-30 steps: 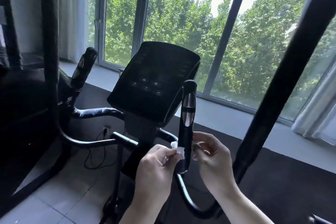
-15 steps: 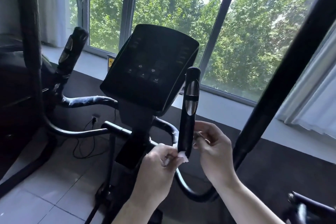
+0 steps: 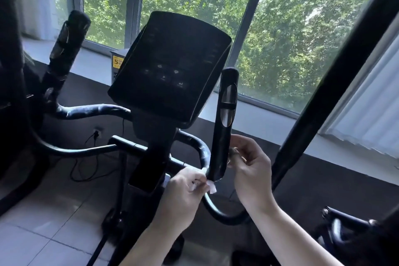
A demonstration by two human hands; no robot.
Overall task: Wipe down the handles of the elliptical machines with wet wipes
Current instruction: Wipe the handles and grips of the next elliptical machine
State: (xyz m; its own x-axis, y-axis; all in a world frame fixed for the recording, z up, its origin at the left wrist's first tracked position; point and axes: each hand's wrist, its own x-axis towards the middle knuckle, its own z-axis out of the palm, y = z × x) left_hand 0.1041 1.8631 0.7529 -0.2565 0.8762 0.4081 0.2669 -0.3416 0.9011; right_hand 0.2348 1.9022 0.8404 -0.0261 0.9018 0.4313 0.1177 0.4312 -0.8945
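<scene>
Wipe (image 3: 210, 187): thin, limp, wet; pinched in left hand (image 3: 183, 196) fingers at base of handle (image 3: 223, 127). Handle: rigid, fixed, probably slick. Right hand (image 3: 251, 170) fingers curled beside handle; grip unclear.

I see my left hand (image 3: 183, 192) low, fingers curled and pinching a white wipe (image 3: 210, 187) at its fingertips. My right hand (image 3: 251, 170) sits just beside it, slightly higher, fingers bent with thumb and forefinger close together. Both forearms are bare.
</scene>
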